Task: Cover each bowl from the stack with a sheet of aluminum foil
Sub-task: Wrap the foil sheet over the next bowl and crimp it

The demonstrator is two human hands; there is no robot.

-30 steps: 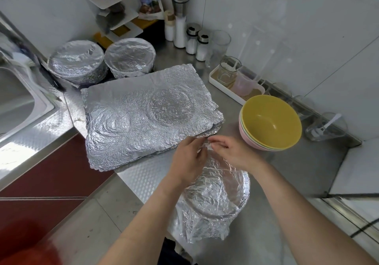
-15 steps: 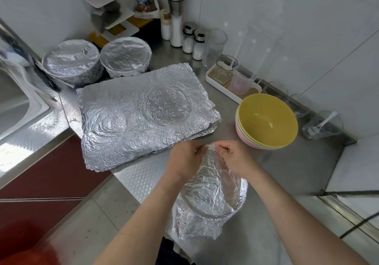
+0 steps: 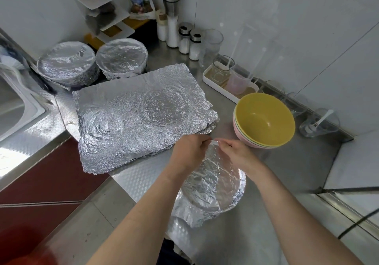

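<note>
Foil (image 3: 211,184) tighter round bowl (image 3: 241,185) now, left hand (image 3: 189,151) and right hand (image 3: 239,155) fingers (image 3: 224,142) pinching its far edge.

Bright, even light (shadows stay soft), white glare on the counter (image 3: 18,147) left of the foil sheets (image 3: 141,117), lines bowing at the edges.

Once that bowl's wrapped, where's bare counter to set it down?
Best patch: bare steel counter right of the foil-wrapped bowl, bordered by the yellow-topped bowl stack behind and the white ledge on the right. Crowded: the foil sheet pile fills the middle, two foil-covered bowls sit back left, white glass tray lines the wall.
</note>
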